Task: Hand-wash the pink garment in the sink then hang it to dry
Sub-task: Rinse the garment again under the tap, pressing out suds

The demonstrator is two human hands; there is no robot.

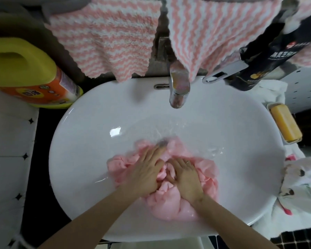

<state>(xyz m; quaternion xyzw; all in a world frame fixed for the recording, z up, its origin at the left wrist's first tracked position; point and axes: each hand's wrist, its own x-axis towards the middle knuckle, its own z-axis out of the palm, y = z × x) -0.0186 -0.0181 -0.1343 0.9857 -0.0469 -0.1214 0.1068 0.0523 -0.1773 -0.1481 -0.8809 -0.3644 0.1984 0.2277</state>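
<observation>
Both hands, left (147,175) and right (185,178), press nearly flat on the crumpled wet pink garment (169,203) in the glossy white oval sink (79,123), beyond them a chrome tap (179,87), amber soap (285,123), a yellow jug (22,69) and a black bottle (255,65) with blurred labels, and fluffy striped towels (106,36).

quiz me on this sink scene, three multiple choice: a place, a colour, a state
1. Where is the soap bar? A) on the tap B) in a dish right of the sink C) on a towel
2. What colour is the detergent jug? A) blue B) yellow C) white
3. The pink garment is? A) hung up B) folded dry C) bunched in the sink
Answers: 1 B, it lies in its dish by the right rim; 2 B, body and handle are yellow; 3 C, left hand and right hand press it there.
</observation>
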